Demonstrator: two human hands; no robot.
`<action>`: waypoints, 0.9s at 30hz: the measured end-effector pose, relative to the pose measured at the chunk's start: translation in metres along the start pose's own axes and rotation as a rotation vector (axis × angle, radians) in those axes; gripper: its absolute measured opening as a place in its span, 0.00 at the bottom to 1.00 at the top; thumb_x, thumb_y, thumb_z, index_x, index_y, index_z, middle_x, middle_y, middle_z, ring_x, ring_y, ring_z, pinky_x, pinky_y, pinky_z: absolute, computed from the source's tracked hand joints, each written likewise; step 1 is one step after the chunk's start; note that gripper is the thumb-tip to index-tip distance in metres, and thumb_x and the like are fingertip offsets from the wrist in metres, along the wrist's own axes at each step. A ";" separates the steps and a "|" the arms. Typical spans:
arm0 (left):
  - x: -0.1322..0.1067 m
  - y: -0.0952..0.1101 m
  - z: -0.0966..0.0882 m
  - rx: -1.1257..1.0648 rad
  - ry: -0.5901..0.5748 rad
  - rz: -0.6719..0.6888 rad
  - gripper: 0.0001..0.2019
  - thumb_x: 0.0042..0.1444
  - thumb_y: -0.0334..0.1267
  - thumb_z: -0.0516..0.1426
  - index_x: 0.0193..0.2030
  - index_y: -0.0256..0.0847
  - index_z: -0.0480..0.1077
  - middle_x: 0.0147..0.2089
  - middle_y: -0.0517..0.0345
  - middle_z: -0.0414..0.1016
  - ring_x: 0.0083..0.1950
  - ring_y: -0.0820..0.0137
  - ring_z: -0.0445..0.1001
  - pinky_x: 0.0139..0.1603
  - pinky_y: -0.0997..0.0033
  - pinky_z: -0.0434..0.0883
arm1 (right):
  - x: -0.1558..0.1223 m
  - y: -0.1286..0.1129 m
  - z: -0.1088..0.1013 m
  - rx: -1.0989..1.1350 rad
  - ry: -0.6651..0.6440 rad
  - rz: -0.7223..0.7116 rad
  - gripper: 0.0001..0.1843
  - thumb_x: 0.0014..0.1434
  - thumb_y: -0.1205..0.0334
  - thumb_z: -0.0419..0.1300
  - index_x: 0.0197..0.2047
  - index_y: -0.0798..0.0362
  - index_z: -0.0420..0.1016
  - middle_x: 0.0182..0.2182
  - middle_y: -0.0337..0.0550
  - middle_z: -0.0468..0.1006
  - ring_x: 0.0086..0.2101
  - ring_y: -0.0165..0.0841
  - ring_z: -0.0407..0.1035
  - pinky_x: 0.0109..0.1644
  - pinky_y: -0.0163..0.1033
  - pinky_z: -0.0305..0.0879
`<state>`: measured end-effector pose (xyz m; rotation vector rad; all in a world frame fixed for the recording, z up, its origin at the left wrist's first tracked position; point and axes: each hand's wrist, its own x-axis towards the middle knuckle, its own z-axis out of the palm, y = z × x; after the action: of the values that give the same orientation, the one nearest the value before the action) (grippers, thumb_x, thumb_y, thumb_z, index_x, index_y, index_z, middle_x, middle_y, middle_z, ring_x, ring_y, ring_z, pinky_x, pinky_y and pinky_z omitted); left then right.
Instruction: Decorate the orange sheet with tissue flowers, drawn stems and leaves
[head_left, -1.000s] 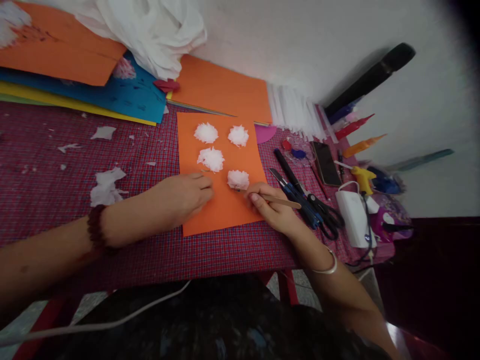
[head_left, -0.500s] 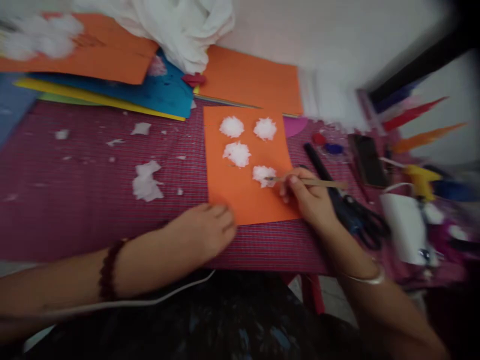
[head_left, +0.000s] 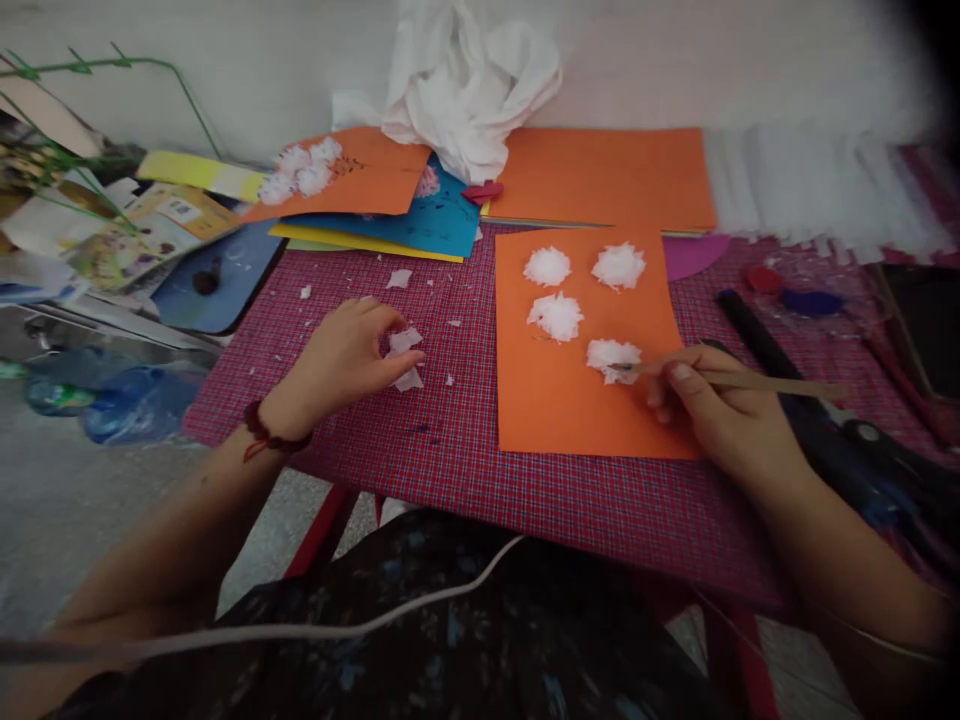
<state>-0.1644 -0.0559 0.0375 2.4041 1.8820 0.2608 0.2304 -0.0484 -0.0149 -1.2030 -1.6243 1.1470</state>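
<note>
Watching remotely, I see a red-and-blue checked cloth (head_left: 442,465) beneath a rectangular orange paper sheet (head_left: 570,410). The left hand (head_left: 341,350) arches, thumb and fingers apart; the right hand (head_left: 727,410) pinches a thin, flat, tan stick (head_left: 772,382), seemingly wooden, its tip at the lower-right fluffy white paper tuft (head_left: 611,352) of four on the sheet. I judge the step to be working that tuft; the next move calls for a light touch. Below the left thumb lies a torn white paper scrap (head_left: 405,340), contact unclear. A small white label (head_left: 178,208) at far left is too blurred to read.
</note>
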 end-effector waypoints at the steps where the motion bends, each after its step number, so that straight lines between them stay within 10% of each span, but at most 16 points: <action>1: 0.003 0.000 0.004 0.019 -0.030 -0.011 0.14 0.56 0.49 0.60 0.39 0.39 0.73 0.40 0.49 0.75 0.46 0.56 0.73 0.50 0.56 0.68 | 0.000 0.000 0.000 -0.004 -0.001 0.002 0.13 0.69 0.53 0.56 0.34 0.50 0.71 0.27 0.37 0.74 0.23 0.26 0.66 0.28 0.38 0.62; 6: 0.018 0.002 0.012 -0.107 0.010 -0.159 0.05 0.52 0.38 0.58 0.28 0.42 0.68 0.34 0.51 0.71 0.41 0.59 0.71 0.45 0.57 0.68 | -0.001 -0.002 0.000 -0.012 -0.011 -0.009 0.15 0.69 0.53 0.56 0.33 0.50 0.70 0.27 0.36 0.74 0.23 0.25 0.66 0.28 0.36 0.63; 14: 0.035 0.019 -0.018 -1.098 -0.052 -0.360 0.06 0.48 0.40 0.65 0.29 0.41 0.75 0.32 0.60 0.77 0.32 0.75 0.71 0.34 0.74 0.68 | 0.002 -0.008 0.002 -0.034 0.003 -0.006 0.15 0.68 0.51 0.57 0.33 0.52 0.71 0.25 0.37 0.73 0.22 0.26 0.66 0.26 0.35 0.63; 22: 0.072 0.090 0.004 -0.876 -0.514 0.105 0.07 0.52 0.40 0.61 0.34 0.41 0.76 0.32 0.58 0.80 0.31 0.72 0.75 0.31 0.73 0.69 | 0.005 -0.007 0.005 0.041 0.015 -0.014 0.21 0.65 0.40 0.57 0.33 0.51 0.68 0.22 0.34 0.71 0.20 0.24 0.64 0.23 0.34 0.59; 27: 0.101 0.128 0.028 -0.717 -0.579 0.382 0.05 0.49 0.38 0.59 0.28 0.40 0.73 0.27 0.61 0.75 0.28 0.73 0.71 0.31 0.73 0.64 | 0.006 -0.004 0.005 0.069 0.012 -0.001 0.22 0.64 0.39 0.58 0.34 0.50 0.67 0.22 0.33 0.71 0.20 0.24 0.63 0.23 0.34 0.59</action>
<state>-0.0135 0.0121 0.0400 1.9986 0.8754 0.1851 0.2234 -0.0439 -0.0118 -1.1629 -1.5630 1.1840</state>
